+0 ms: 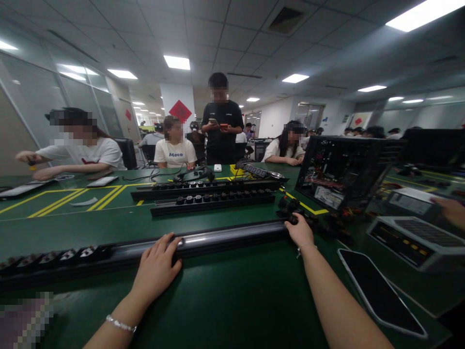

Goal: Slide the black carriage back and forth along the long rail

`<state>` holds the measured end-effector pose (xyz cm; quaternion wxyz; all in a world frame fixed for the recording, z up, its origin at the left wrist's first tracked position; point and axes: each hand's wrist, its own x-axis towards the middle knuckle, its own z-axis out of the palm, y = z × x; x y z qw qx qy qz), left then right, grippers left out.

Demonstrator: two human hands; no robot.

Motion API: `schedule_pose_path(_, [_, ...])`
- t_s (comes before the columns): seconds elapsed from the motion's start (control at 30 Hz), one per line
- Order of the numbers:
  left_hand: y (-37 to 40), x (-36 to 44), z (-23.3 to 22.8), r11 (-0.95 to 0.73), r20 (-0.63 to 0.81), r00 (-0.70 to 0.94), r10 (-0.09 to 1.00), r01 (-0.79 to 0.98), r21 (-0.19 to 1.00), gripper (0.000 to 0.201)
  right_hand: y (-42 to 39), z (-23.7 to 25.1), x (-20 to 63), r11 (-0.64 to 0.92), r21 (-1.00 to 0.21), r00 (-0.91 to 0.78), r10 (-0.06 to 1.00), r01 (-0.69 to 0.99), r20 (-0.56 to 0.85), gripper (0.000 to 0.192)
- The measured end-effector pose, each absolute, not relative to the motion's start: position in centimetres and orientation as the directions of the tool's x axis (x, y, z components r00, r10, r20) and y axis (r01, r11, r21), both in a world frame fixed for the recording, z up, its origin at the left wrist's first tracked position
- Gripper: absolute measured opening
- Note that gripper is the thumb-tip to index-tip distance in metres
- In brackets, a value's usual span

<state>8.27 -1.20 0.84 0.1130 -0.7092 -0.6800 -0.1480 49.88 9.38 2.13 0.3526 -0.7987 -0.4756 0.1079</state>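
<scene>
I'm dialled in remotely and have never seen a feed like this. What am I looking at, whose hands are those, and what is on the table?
This is one picture from a camera worn on a person's head, looking forward and down, so the two bare arms coming from the bottom edge are that person's own. The left hand rests open on a long black metal power strip lying across the green table. The right hand is at the strip's right end; whether it grips is unclear. Two similar black socket strips lie further back, an open black computer case stands to the right, and a dark flat phone lies near the right forearm. Other people sit and stand beyond the table.
</scene>
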Motion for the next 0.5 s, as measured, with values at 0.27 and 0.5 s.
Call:
schedule_pose_path(0.27, [-1.32, 8.39, 1.12, -0.041, 0.357, 0.03, 0.933, 0.999, 0.022, 0.05, 9.61, 1.65, 50.32, -0.302, -0.652, 0.562, 0.794, 0.695, 0.231, 0.051])
schedule_pose_path(0.5, [-1.29, 8.43, 1.07, -0.038, 0.356, 0.024, 0.934, 0.999, 0.032, 0.051, 9.69, 1.53, 50.57, -0.301, -0.657, 0.581, 0.772, 0.691, 0.257, 0.048])
